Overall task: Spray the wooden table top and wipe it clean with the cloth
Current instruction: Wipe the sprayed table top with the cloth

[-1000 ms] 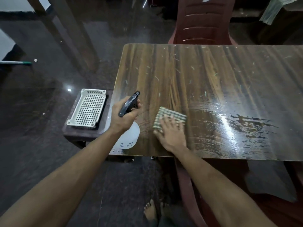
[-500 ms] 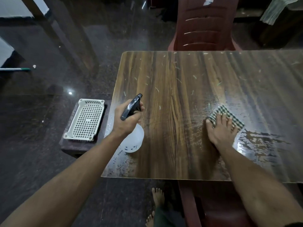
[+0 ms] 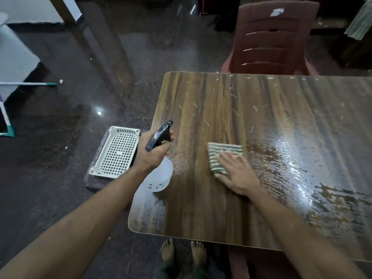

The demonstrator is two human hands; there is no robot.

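The room has a dark, glossy stone floor (image 3: 60,198) that reflects a small point of light. At the far left a thin white stick with a green tip (image 3: 30,84) lies on the floor. Nearer to the table, a white plastic basket (image 3: 116,152) with a grid bottom rests on a low dark stool (image 3: 90,178), just beside the table's left edge.

The left hand (image 3: 153,154) is curled around the neck of a spray bottle (image 3: 161,174) and grips it over the left edge of the table. The bottle's black head points up and away from the person, a little to the right; its pale round body hangs below the hand, so the long axis is tilted.

The wooden table top (image 3: 201,208) has many pale scratches or bits on the far part and a wet shine on the right part. The right hand (image 3: 237,174) lies flat, fingers straight and close together, and presses on a striped cloth (image 3: 221,156) that is folded and flat on the wood, left of the wet area.

Behind the table stands a dark red plastic chair (image 3: 271,41). Two bare feet (image 3: 181,252) show below the near edge.
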